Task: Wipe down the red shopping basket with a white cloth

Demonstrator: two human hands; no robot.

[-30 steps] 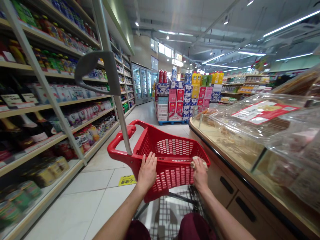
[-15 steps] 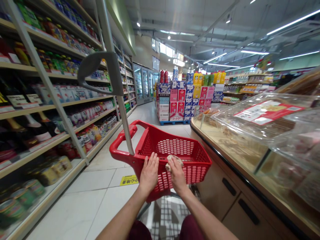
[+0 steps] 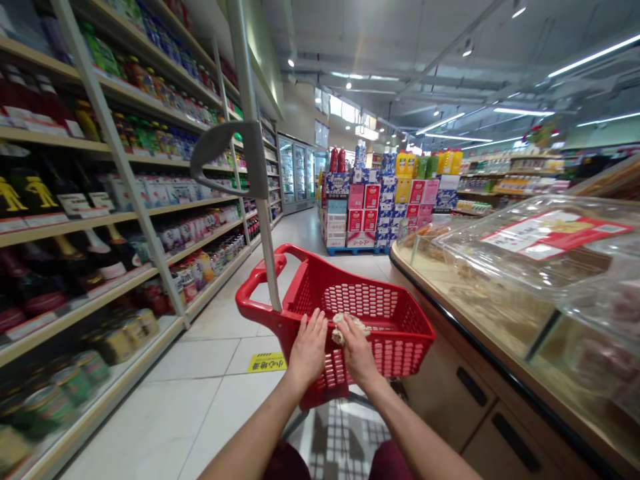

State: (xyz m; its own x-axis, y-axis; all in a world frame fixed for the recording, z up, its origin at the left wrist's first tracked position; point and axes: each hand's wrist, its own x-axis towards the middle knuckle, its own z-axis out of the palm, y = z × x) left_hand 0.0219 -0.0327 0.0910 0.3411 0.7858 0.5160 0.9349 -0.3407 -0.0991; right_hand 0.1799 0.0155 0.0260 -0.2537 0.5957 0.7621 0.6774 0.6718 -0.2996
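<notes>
A red plastic shopping cart basket (image 3: 405,353) with perforated sides stands in front of me. My left hand (image 3: 307,350) lies on its near rim, fingers outstretched and holding nothing. Just to the right, my right hand (image 3: 357,350) presses a crumpled, pale cloth (image 3: 339,336) against the same rim. Part of that cloth is hidden under the fingers. At the basket's left end is a red handle (image 3: 250,293), and a metal pole (image 3: 273,273) with a grey loop grip (image 3: 255,160) rises beside it.
Shelves of bottles and cans (image 3: 170,260) line the left side. On the right stands a wooden counter (image 3: 450,360) with clear food covers (image 3: 500,267). Stacked drink cartons (image 3: 363,220) stand ahead on a blue pallet. A yellow sign (image 3: 267,362) lies on the tiled floor.
The whole view has shifted, so the cart and shelves appear farther right and slightly lower. Along the rim, both hands have slid slightly toward the handle end, the cloth still under my right hand.
</notes>
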